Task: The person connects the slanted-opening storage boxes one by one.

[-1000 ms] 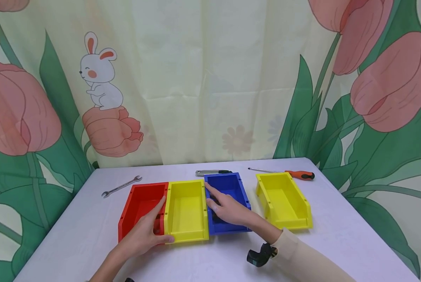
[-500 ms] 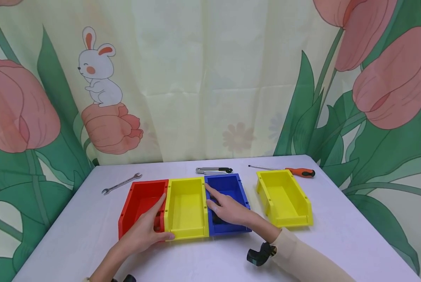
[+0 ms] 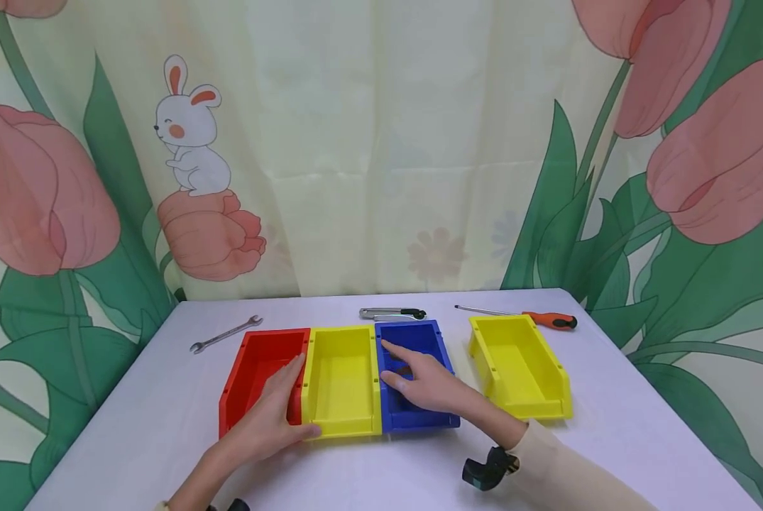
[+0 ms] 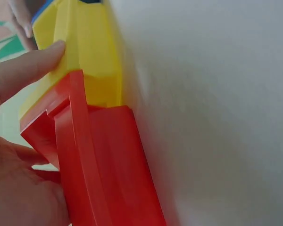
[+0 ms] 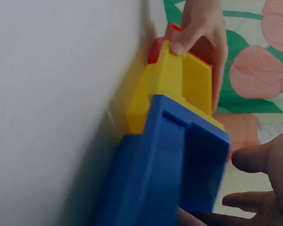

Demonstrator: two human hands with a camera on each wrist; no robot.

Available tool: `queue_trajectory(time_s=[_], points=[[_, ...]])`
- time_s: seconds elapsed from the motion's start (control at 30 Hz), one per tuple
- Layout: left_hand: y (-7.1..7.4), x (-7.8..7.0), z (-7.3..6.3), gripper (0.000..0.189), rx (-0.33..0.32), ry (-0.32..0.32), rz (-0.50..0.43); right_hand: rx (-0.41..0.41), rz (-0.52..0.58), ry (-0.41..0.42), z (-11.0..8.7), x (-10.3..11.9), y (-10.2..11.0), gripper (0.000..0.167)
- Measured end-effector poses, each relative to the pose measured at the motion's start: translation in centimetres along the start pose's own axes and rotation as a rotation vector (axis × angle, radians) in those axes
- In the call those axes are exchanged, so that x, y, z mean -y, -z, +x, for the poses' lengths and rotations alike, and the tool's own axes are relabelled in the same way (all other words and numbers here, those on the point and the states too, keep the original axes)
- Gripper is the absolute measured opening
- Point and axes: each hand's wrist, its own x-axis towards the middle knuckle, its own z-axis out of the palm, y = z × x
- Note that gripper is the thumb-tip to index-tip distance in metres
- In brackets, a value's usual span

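Note:
A red bin [image 3: 253, 376], a yellow bin [image 3: 345, 376] and a blue bin [image 3: 413, 341] stand side by side, walls touching. My left hand [image 3: 269, 419] rests over the wall between red and yellow, fingers extended; its thumb touches the front edge of the yellow bin in the left wrist view. Over the blue bin is my right hand [image 3: 429, 383], thumb and index finger spread near its left wall. In the right wrist view, a gap shows between the right thumb and the blue bin; other fingers are partly hidden.
A second yellow bin [image 3: 518, 369] stands apart on the right. Behind the bins lie a wrench [image 3: 226, 334] at left, a utility knife [image 3: 392, 314] in the middle, and a screwdriver [image 3: 547, 321] with an orange handle at right. A printed curtain [image 3: 330, 142] hangs behind the table.
My right hand has shifted slightly right and toward me, its index fingertip coming away from the blue bin's left wall. My left hand stays on the bins. The head view has shifted slightly.

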Motion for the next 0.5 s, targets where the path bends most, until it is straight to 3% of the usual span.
queue_trajectory(time_s=[0.17,0.37,0.5], points=[[-0.2,-0.9,-0.1,0.119,-0.044,-0.060,0.083,-0.093,0.017,0.008,-1.5,-0.3,3.1,0.051],[-1.3,-3.7,-0.1,0.095,-0.148,-0.201,0.198,-0.183,-0.031,-0.039,-3.7,-2.5,7.7,0.047],[-1.7,-5.7,0.0,0.080,-0.124,-0.256,0.240,-0.253,-0.127,-0.044,-4.6,-4.4,10.1,0.048]])
